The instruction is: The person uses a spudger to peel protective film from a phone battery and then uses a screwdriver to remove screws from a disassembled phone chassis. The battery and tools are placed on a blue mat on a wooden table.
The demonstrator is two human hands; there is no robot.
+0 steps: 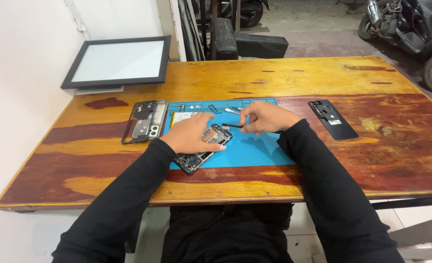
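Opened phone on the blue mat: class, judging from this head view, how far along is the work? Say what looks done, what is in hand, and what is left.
Done: the back cover lies apart at the right, and a frame piece lies left of the blue mat. In hand: the left hand steadies the opened phone while the right hand holds a thin dark tool to its upper end. Left: the phone's insides are exposed, both parts off.

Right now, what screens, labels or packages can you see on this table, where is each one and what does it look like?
Framed panel: far left corner against the wall, rectangular, black frame, blank pale face, tilted.
Phone back cover: right of the blue mat, black rectangle, small pale label on it.
Opened phone: on the mat under the left hand, internals showing, display not visible.
No packages visible.
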